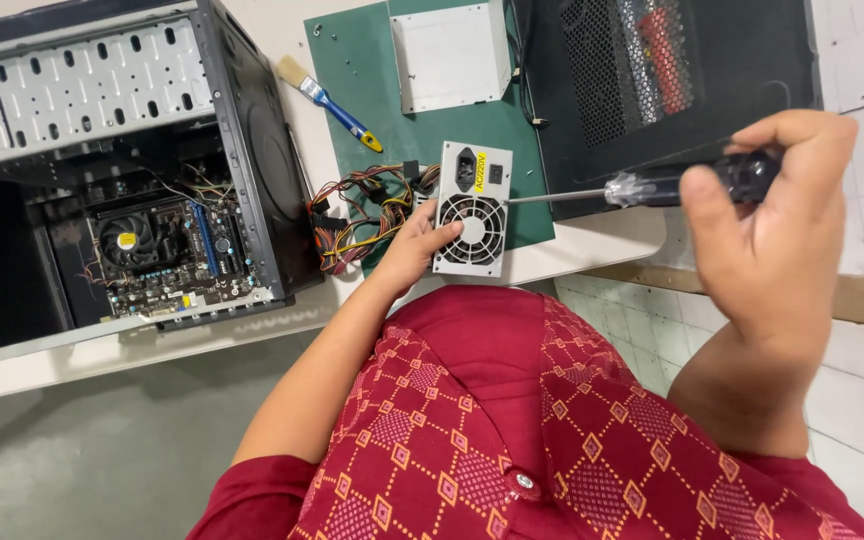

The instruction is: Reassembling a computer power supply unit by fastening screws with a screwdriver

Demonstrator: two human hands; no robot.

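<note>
beside the matt green mat (352, 60), a dull grey sheet-metal power supply box (472, 208); glossy clear-and-black plastic-handled screwdriver (652, 187) above it.

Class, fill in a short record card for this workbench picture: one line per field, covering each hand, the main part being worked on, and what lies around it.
left hand: grips the left side of the power supply unit
right hand: closed around the screwdriver handle
screwdriver tip: at the right edge of the power supply unit's fan face
cables: coloured bundle trailing from the unit's left
surface: green mat on a pale table
nearby: open computer case with motherboard at left; paintbrush on the mat
</note>
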